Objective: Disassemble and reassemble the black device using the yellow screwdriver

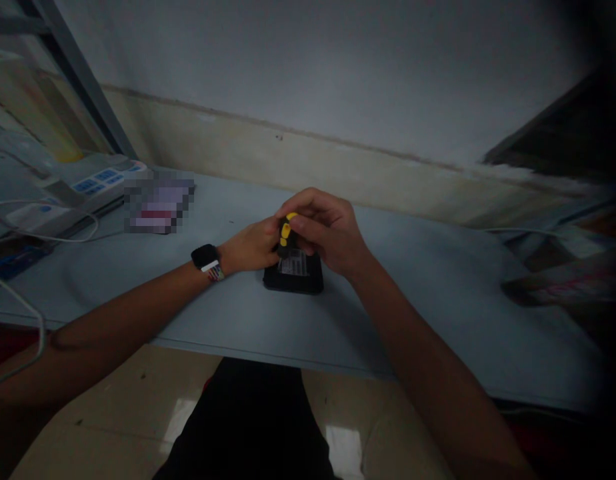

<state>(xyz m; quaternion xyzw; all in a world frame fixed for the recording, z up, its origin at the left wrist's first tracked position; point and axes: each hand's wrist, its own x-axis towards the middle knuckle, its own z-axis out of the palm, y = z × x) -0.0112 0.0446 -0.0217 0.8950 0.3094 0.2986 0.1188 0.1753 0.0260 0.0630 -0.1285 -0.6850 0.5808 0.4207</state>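
Note:
A flat black device (294, 285) with a printed label lies on the table in front of me. My right hand (328, 230) is closed around the black-and-yellow handle of a screwdriver (287, 233), held nearly upright over the device. The tool's tip cannot be seen. From the left, my left hand (253, 245) grips the device's side, its thumb near the edge. Most of its fingers are hidden behind the screwdriver and my right hand. A dark watch (205, 257) is on my left wrist.
To the left lie a blurred-out phone-like item (161, 203) and a white power strip (101, 183) with cables. The blue-grey table (228, 313) meets a wall behind. Plastic-wrapped items (563, 277) are at the right.

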